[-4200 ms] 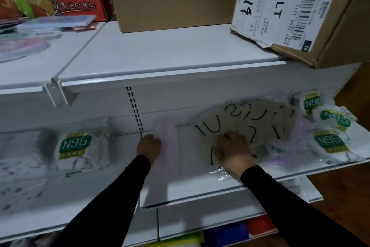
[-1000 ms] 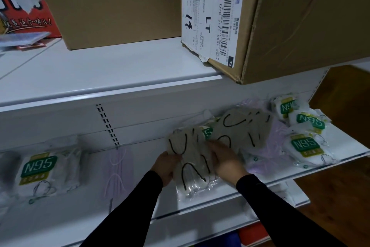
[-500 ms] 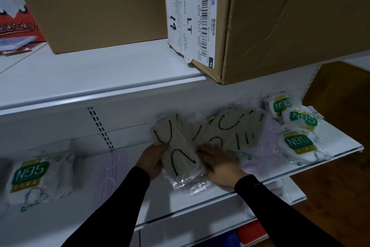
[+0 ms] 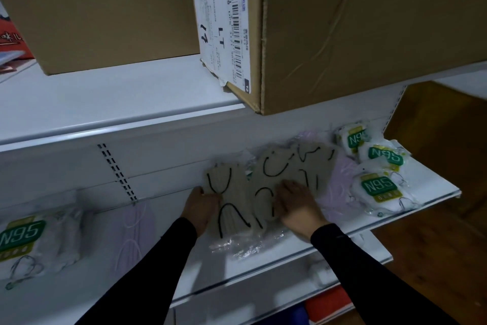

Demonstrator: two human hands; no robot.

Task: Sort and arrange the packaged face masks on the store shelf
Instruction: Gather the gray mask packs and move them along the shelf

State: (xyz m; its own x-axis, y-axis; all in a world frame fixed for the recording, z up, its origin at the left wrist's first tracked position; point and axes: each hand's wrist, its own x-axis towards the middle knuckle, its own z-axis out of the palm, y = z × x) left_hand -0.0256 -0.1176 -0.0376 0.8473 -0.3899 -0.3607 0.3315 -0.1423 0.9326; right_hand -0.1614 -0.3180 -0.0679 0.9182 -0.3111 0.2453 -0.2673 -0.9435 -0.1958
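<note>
Two big cardboard boxes on the upper shelf (image 4: 118, 103): a plain one (image 4: 100, 8) toward its left, and a second (image 4: 355, 29) overhanging the front edge at the right, a white shipping label (image 4: 224, 21) on its left face. Below, the white mask shelf (image 4: 263, 261), sloping out to a right end.

At the left end of that shelf, a white N95 pack (image 4: 34, 240) with a green label. Just right of it, a pale lilac mask pack (image 4: 131, 232), lying near the back edge. Mid-shelf, a beige mask pack with black ear loops (image 4: 232, 203), clear wrapper crumpled toward the front edge. Touching it on the right, a fanned pile of beige packs (image 4: 295, 166) of the same kind, overlapping, reaching to the back edge. Under and right of the pile, more lilac packs (image 4: 340, 182). At the right end, three N95 packs (image 4: 379, 187), stacked back to front, close together.

Left hand (image 4: 201, 208), black sleeve, holding the left edge of the single beige pack, fingers curled against it and partly tucked beneath. Right hand (image 4: 295, 206), fingers fairly straight and spread, pressing flat on the near part of the pile, palm down. A lower shelf edge (image 4: 369, 253) and red and blue goods (image 4: 329, 306) beneath, at the bottom.
</note>
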